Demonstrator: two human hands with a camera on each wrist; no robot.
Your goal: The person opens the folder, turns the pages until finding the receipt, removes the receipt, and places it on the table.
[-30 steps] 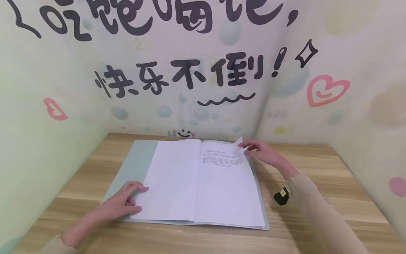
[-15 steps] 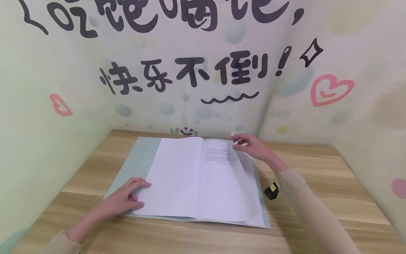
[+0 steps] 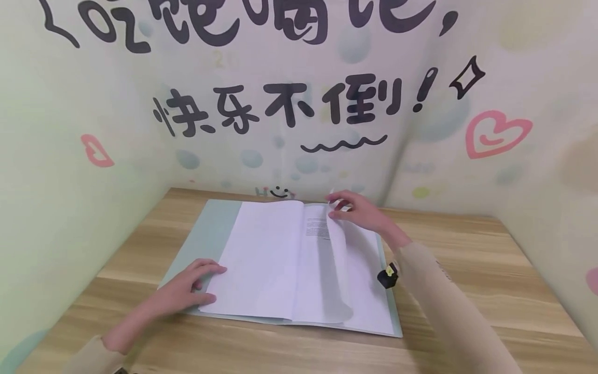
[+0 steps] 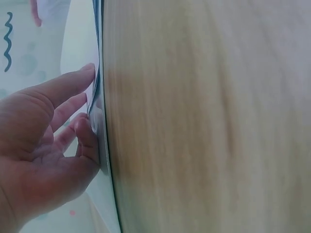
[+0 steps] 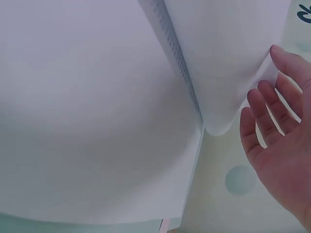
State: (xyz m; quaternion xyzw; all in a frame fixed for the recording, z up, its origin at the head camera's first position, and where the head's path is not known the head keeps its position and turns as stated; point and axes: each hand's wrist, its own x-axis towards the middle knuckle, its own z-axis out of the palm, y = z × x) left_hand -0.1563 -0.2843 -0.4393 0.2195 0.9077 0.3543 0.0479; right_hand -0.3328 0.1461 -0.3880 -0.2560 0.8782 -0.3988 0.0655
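A pale blue folder (image 3: 219, 218) lies open on the table with white sheets inside. My right hand (image 3: 363, 213) pinches the top outer corner of a right-hand page (image 3: 340, 275) between thumb and fingers. That page stands curled up and partly covers a few printed lines. In the right wrist view the lifted page (image 5: 221, 53) bends over the sheet (image 5: 97, 121) beneath. My left hand (image 3: 184, 288) rests at the lower left edge of the blank left page (image 3: 257, 259), thumb and fingers spread. Seen from the left wrist, its fingertips touch the sheets' edge (image 4: 97, 53).
The wooden table (image 3: 467, 270) extends to both sides and in front of the folder. A wall (image 3: 243, 156) with dark lettering and hearts rises right behind it, with side walls left and right. A small black device (image 3: 388, 276) sits at the right wrist.
My right hand has moved left with the page corner, and the page has gone from nearly flat to curled over, baring the sheet below. My left hand stays at the left page's edge.
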